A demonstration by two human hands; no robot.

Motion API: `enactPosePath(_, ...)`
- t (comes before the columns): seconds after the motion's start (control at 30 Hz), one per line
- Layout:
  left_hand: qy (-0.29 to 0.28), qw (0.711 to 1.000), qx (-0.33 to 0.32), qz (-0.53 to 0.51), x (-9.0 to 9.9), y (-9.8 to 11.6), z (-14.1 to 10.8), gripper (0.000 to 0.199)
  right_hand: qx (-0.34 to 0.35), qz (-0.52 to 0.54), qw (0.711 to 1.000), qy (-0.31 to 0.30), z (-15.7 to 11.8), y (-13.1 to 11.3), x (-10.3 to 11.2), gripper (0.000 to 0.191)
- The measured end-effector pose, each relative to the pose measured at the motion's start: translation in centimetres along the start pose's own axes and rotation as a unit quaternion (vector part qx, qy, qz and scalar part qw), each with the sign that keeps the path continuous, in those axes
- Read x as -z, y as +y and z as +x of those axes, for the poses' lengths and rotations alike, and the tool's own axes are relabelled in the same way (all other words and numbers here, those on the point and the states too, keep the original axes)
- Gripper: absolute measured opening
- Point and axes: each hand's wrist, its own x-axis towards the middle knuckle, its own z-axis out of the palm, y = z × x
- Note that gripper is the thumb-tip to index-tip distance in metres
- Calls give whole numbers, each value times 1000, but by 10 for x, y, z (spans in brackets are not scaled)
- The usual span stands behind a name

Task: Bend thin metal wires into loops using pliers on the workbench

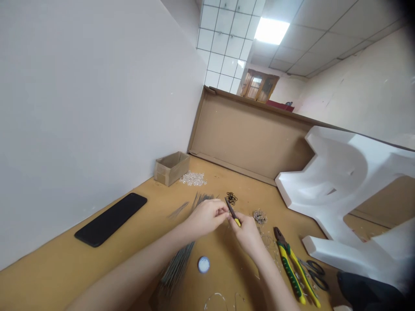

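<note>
Over the middle of the table point(152, 207) my two hands meet at the fingertips. My right hand point(245, 233) is closed around small needle-nose pliers point(232, 211) with dark, slim jaws and a yellow grip. The jaws point up and away to the left. My left hand point(207, 214) is closed in a pinch beside the pliers; whatever lies between its fingers is too small to make out. A bundle of thin grey wires point(178, 265) lies partly under my left forearm. Just beyond my hands is a cluster of black rings point(231, 198).
Large yellow-green pliers point(292, 263) and black-handled scissors point(316, 272) lie at right. A small cardboard box point(171, 169) stands beside clear beads point(193, 178). A black slab point(112, 219), a round blue-white lid point(204, 264), a silvery pile point(260, 216) and white foam point(327, 190) surround the hands.
</note>
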Motion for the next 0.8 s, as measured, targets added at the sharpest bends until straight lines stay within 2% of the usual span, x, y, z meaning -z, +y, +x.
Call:
enactPosePath(0.2, 60, 985, -62, 148, -10, 4, -3, 22, -9, 7, 1000, 11, 0, 0, 2, 29)
enactPosePath(0.37, 62, 986, -72, 136, -9, 5, -3, 26, 27, 126, 989, -74, 0, -3, 12, 28)
enactPosePath(0.47, 55, 997, -48, 39, -8, 5, -2, 24, 39, 169, 979, -104, 1, -3, 16, 30)
enactPosePath(0.57, 16, 992, 18, -127, -8, 3, 0, 20, 49, 180, 975, -121, 1, -4, 18, 30)
enactPosePath(0.67, -45, 952, 105, -284, -7, -1, 4, 19, 60, 171, 976, -122, 0, -5, 19, 24)
enactPosePath(0.8, -97, 891, 134, -422, -7, -8, 7, 21, 76, 136, 983, -97, -1, -6, 20, 19)
